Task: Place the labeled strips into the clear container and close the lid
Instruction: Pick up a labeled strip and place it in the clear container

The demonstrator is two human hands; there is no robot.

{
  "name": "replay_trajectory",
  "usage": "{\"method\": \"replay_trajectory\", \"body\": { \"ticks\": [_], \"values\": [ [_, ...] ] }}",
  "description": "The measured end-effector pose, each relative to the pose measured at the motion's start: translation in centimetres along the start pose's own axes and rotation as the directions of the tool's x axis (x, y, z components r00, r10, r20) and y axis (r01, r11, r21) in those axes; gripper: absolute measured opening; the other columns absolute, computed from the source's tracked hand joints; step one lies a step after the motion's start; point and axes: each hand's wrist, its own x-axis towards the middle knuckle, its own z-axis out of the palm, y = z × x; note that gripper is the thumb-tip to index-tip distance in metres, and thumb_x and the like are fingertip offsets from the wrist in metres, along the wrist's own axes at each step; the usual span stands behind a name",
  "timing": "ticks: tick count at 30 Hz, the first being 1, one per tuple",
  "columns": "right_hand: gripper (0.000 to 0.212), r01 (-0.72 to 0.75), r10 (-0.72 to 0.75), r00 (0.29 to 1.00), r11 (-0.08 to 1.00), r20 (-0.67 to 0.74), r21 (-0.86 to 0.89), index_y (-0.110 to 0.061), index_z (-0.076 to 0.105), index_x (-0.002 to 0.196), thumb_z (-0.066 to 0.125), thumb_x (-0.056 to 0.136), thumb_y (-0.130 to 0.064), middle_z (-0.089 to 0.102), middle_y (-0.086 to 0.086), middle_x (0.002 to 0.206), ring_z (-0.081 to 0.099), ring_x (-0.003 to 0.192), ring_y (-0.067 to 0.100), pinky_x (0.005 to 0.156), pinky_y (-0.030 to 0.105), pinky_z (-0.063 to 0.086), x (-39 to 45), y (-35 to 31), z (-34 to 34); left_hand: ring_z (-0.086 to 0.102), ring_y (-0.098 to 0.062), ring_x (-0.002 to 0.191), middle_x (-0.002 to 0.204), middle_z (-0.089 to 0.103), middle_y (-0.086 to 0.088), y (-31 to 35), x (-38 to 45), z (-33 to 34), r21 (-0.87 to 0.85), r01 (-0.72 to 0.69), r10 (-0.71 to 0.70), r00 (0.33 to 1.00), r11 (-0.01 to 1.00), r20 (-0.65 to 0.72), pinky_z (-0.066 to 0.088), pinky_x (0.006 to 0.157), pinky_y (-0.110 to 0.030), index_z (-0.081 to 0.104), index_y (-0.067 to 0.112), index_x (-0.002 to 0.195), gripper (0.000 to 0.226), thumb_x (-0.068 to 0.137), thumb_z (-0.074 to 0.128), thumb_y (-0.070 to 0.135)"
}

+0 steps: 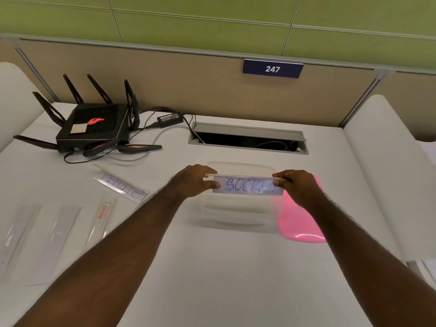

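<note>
A clear strip with a handwritten blue label reading "SOCKET" (247,185) is held by its two ends over the open clear container (233,212). My left hand (194,182) pinches its left end and my right hand (298,185) pinches its right end. The pink lid (299,218) lies on the desk just right of the container, partly behind my right wrist. Another handwritten strip (122,188) lies to the left. A strip with a red label (101,218) and two plain clear strips (59,234) lie further left.
A black router with several antennas (92,128) stands at the back left, with its power adapter (169,119) and cables. An open cable hatch (247,139) is set into the desk behind the container. A beige partition with a "247" sign (272,69) closes the back.
</note>
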Motion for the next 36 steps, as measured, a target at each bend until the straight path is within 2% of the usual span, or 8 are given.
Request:
{"method": "replay_trajectory", "body": {
  "ticks": [2, 5, 10, 17, 22, 27, 31, 36],
  "values": [
    [0.026, -0.03, 0.031, 0.999, 0.998, 0.026, -0.052, -0.017, 0.071, 0.112, 0.064, 0.088, -0.026, 0.072, 0.005, 0.113, 0.058, 0.09, 0.014, 0.081, 0.025, 0.042, -0.1, 0.8, 0.5, 0.049, -0.022, 0.12, 0.132, 0.059, 0.003, 0.3, -0.1, 0.8, 0.192, -0.013, 0.019, 0.999, 0.981, -0.029, 0.038, 0.1, -0.038, 0.062, 0.031, 0.123, 0.051, 0.078, 0.067, 0.055],
    [0.028, 0.0, 0.005, 1.0, 0.962, 0.018, -0.274, -0.027, 0.071, 0.11, 0.063, 0.086, -0.04, 0.073, -0.001, 0.111, 0.063, 0.097, 0.021, 0.083, 0.033, 0.047, -0.2, 1.5, 1.3, 0.047, -0.021, 0.114, 0.123, 0.056, 0.002, 0.9, 0.0, 2.0, 0.408, -0.042, 0.072, 0.996, 0.912, -0.06, 0.034, 0.091, -0.036, 0.065, 0.031, 0.119, 0.049, 0.077, 0.066, 0.058],
    [0.032, 0.171, -0.144, 0.985, 0.702, 0.097, -0.691, -0.034, 0.068, 0.112, 0.057, 0.087, -0.05, 0.071, -0.004, 0.112, 0.058, 0.102, 0.021, 0.08, 0.036, 0.034, 0.5, 1.7, 3.0, 0.049, -0.024, 0.111, 0.117, 0.061, 0.001, 1.2, 0.6, 3.7, 0.713, -0.078, 0.102, 0.995, 0.697, 0.01, 0.031, 0.09, -0.038, 0.066, 0.028, 0.118, 0.049, 0.081, 0.06, 0.058],
    [0.035, 0.265, -0.171, 0.963, 0.489, 0.207, -0.831, -0.021, 0.073, 0.091, 0.069, 0.077, -0.052, 0.074, 0.0, 0.093, 0.057, 0.095, 0.024, 0.086, 0.042, 0.034, 1.5, 0.9, 4.3, 0.053, -0.026, 0.102, 0.098, 0.071, -0.004, 2.0, 1.5, 4.9, 0.793, -0.096, 0.113, 0.993, 0.601, 0.035, 0.029, 0.096, -0.04, 0.068, 0.011, 0.098, 0.04, 0.077, 0.071, 0.045],
    [0.038, 0.291, -0.153, 0.956, 0.399, 0.25, -0.869, -0.011, 0.067, 0.088, 0.075, 0.073, -0.044, 0.072, 0.005, 0.089, 0.057, 0.095, 0.027, 0.094, 0.047, 0.033, 1.6, -0.4, 5.2, 0.053, -0.026, 0.105, 0.102, 0.072, -0.007, 2.6, 1.7, 5.4, 0.818, -0.113, 0.076, 0.994, 0.565, 0.084, 0.025, 0.106, -0.04, 0.068, 0.013, 0.1, 0.025, 0.081, 0.068, 0.03],
    [0.035, 0.314, -0.087, 0.948, 0.388, 0.305, -0.866, -0.011, 0.065, 0.095, 0.072, 0.077, -0.041, 0.071, 0.005, 0.093, 0.056, 0.098, 0.025, 0.1, 0.049, 0.028, 1.8, -0.7, 5.8, 0.055, -0.026, 0.102, 0.099, 0.071, -0.005, 2.4, 1.9, 5.8, 0.813, -0.15, 0.066, 0.988, 0.563, 0.137, 0.024, 0.106, -0.04, 0.067, 0.013, 0.097, 0.02, 0.081, 0.066, 0.025],
    [0.05, 0.304, -0.085, 0.95, 0.474, 0.301, -0.826, -0.018, 0.066, 0.103, 0.063, 0.077, -0.06, 0.07, 0.002, 0.104, 0.056, 0.106, 0.025, 0.101, 0.05, 0.026, 2.2, -0.9, 5.6, 0.051, -0.025, 0.108, 0.106, 0.068, -0.002, 2.4, 2.1, 5.7, 0.749, -0.177, 0.119, 0.984, 0.639, 0.131, 0.029, 0.097, -0.041, 0.067, 0.015, 0.104, 0.036, 0.084, 0.059, 0.044],
    [0.038, 0.237, -0.196, 0.971, 0.686, 0.139, -0.688, -0.032, 0.064, 0.112, 0.049, 0.088, -0.057, 0.066, -0.003, 0.116, 0.058, 0.108, 0.021, 0.093, 0.043, 0.032, 3.4, -2.9, 4.8, 0.056, -0.026, 0.1, 0.11, 0.067, 0.0, 1.6, 0.7, 3.2, 0.535, -0.181, 0.352, 0.905, 0.825, -0.237, 0.037, 0.08, -0.038, 0.069, 0.024, 0.11, 0.032, 0.088, 0.048, 0.032]
  ]
}}
